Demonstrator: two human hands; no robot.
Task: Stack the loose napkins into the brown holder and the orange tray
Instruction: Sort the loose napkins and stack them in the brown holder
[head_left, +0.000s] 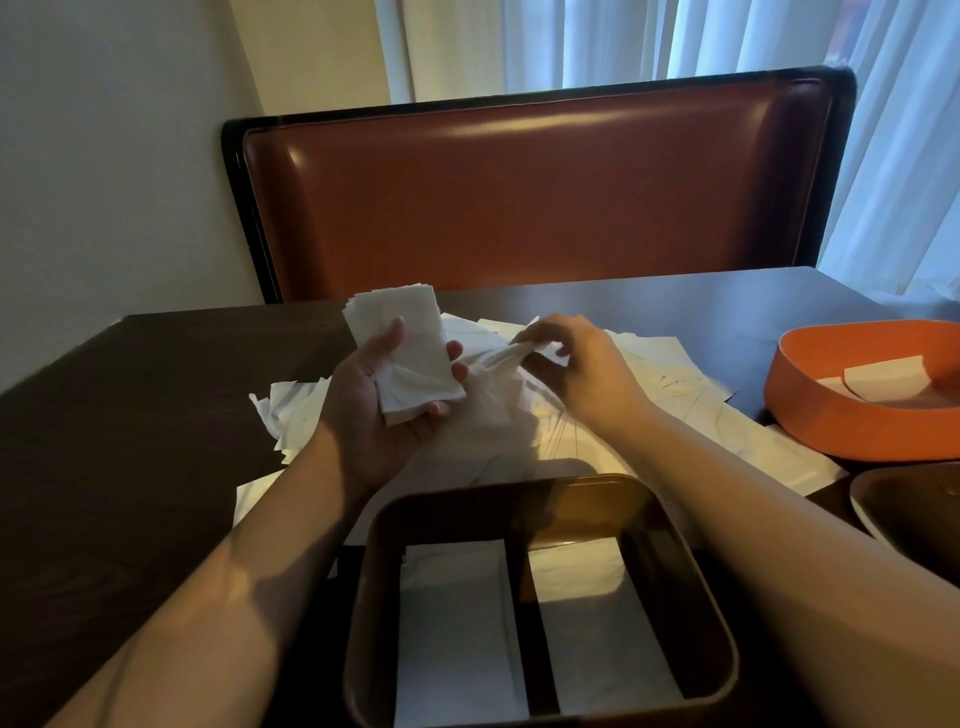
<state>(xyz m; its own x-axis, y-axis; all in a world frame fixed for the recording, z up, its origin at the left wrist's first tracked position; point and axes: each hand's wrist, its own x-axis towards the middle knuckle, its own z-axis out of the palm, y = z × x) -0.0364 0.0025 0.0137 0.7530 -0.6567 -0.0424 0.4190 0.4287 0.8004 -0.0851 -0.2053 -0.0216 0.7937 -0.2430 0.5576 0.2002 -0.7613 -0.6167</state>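
A thin rectangular napkin stack (402, 353), long axis pointing away beyond the brown holder (540, 597), is gripped by the left hand (384, 395); one soft crumpled napkin (498, 358) is pinched by the right hand (576, 364).

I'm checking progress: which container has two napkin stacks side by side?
The brown holder, nearest the camera: two white stacks, split by a divider. The orange tray shows only a few napkins.

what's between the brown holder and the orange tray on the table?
In the head view, loose napkins spread on the table fill the stretch between the brown holder and the orange tray; the right forearm crosses above them.
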